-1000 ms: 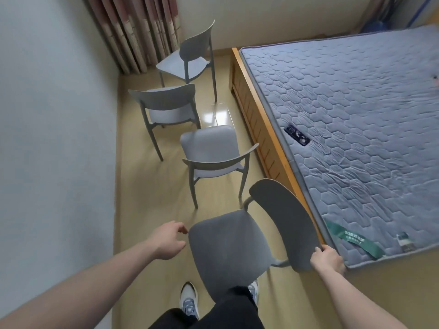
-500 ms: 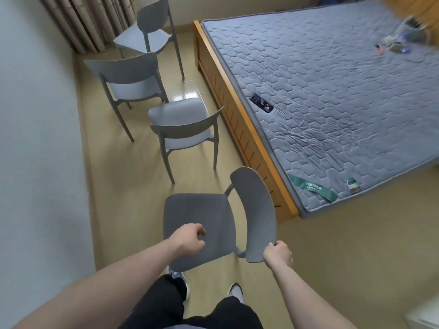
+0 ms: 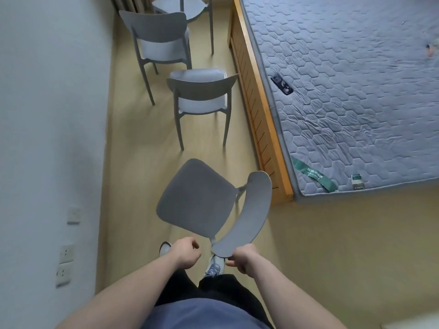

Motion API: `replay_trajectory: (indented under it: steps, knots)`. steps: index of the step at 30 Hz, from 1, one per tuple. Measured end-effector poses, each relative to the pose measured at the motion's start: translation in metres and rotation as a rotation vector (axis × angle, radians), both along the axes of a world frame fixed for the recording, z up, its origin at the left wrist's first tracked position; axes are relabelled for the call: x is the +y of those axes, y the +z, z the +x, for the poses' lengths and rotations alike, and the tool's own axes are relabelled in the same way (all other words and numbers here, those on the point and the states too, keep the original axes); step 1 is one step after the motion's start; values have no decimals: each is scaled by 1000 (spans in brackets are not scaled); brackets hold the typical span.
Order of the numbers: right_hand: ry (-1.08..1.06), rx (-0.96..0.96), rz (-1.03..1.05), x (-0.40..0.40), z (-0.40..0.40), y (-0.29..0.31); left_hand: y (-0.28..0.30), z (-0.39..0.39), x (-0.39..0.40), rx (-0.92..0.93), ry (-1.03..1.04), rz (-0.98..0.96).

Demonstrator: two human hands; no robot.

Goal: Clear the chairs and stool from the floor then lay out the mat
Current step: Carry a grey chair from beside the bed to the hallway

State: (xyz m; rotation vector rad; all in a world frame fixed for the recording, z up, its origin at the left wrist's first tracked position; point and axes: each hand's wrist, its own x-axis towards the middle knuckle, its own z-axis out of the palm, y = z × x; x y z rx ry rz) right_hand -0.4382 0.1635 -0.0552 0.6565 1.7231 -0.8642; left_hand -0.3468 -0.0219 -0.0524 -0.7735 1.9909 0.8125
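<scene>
Near chair, grey, sitting in the aisle between wall and bed, seat facing up, backrest curving off to its right side. Right hand is gripping the near end of the backrest, fingers curled under the edge, thumb side up. Left hand is hovering just beside the seat's near corner, fingers curled into a loose fist, holding nothing; whether it is touching the seat I cannot tell. Chair legs are mostly hidden under the seat, so cannot tell if it is lifted or standing on the floor. Shoes are showing just below the chair's near edge, dark trousers beneath the forearms. Second chair is standing upright farther up the aisle, back toward the camera, close beside the wooden bed frame. Third chair is standing behind it, nearer the wall, also back toward the camera. Fourth chair is partly cut off at the top edge, near the curtain. Mattress, grey quilted, is lying on the bed with a dark remote near its left edge and a green label at the near corner. Sockets are sitting low on the wall at left.
</scene>
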Motion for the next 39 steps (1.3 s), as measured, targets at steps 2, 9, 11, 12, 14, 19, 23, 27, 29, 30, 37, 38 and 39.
replay_trajectory:
  steps: [2,9,11,12,14,19,23,27,29,30,37,38,39]
  knots:
    - [46,-88,-22,-5,13,5,-1,11,11,-30,22,11]
    - [323,-10,55,17,-8,32,-12,17,51,-183,577,348]
    - [322,138,145,32,-26,31,-20,12,63,-201,795,446]
    - [329,204,186,39,-36,31,-20,8,67,-193,893,483]
    - [413,326,252,50,-51,35,-19,2,72,-172,1060,524]
    - [662,575,327,43,-80,46,-13,5,65,-140,1202,450]
    - [828,694,269,20,-90,47,-3,24,31,-155,1154,299]
    - [950,615,198,-1,-83,35,4,48,-25,-196,985,131]
    - [960,566,209,-6,-76,28,6,56,-51,-204,919,71]
    - [963,535,225,-11,-72,24,6,61,-64,-199,905,46]
    - [920,382,292,-38,-71,8,8,70,-88,-156,985,30]
    - [910,362,278,-43,-73,7,7,70,-85,-154,1017,52]
    - [871,331,252,-49,-75,4,4,70,-81,-159,1049,70]
